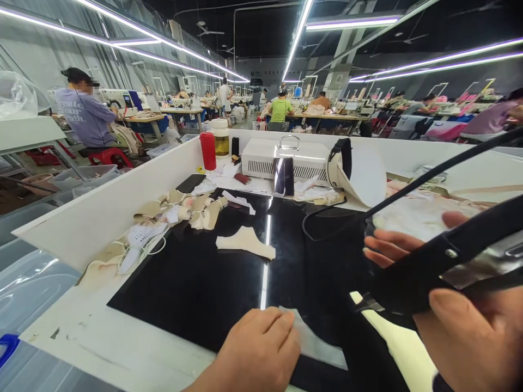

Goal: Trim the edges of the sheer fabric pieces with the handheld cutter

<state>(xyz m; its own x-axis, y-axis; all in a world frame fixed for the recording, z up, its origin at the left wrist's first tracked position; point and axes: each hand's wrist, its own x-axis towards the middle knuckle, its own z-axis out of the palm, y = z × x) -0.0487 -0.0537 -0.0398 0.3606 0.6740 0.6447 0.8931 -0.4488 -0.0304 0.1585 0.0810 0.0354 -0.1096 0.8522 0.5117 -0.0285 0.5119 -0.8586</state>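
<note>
My left hand (259, 345) lies low in the middle, its fingers closed at the edge of a thin translucent grey-white fabric piece (316, 340). In my right hand (466, 318) is a black corded hand tool (402, 280), slanting in from the right edge. Its metal tip (370, 305) points left, close over a pale yellow fabric piece (402, 343); whether they touch I cannot tell. Farther up the glossy black mat (196, 283) lies a cream cut-out piece (243, 242), apart from both hands.
Several beige and white fabric pieces (141, 237) heap along the left wall. Behind the mat stand a white vented box (257, 158), a phone (283, 177) and a red cup (208, 151). The tool's black cable (433, 177) crosses the right side. Other people sit at sewing tables beyond.
</note>
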